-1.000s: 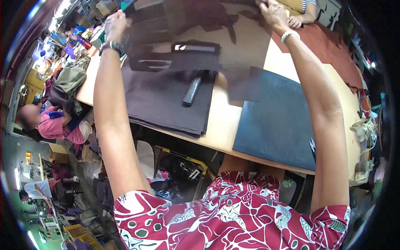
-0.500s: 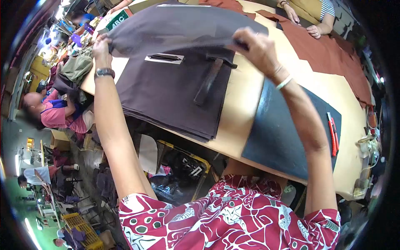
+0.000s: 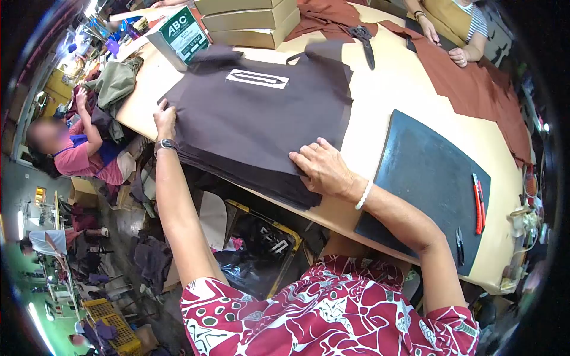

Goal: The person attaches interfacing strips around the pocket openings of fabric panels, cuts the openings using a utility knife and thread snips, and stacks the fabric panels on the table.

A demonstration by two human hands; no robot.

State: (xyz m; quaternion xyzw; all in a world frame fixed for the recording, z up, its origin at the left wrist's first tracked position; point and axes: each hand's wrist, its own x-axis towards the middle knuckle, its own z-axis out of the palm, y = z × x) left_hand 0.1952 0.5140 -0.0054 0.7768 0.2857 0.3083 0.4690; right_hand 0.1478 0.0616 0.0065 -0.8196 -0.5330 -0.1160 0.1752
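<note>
Head view: two hands with one dark cloth in their grasp, one blue-black mat alongside

Matt, smooth dark cloth, smooth pale tabletop, faintly glossy dark mat, matt cardboard boxes.

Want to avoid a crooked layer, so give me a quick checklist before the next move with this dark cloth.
1. Left hand on the dark cloth: ok, at its left edge.
2. Right hand on it: ok, at the near right corner.
3. Near edge flush with the stack: not ok, layers show past it.
4. Far edge flat: cannot tell, parts are blurred.
5. Cutter off the dark cloth: ok, on the mat.
6. Scissors off the dark cloth: ok, beyond it.
</note>
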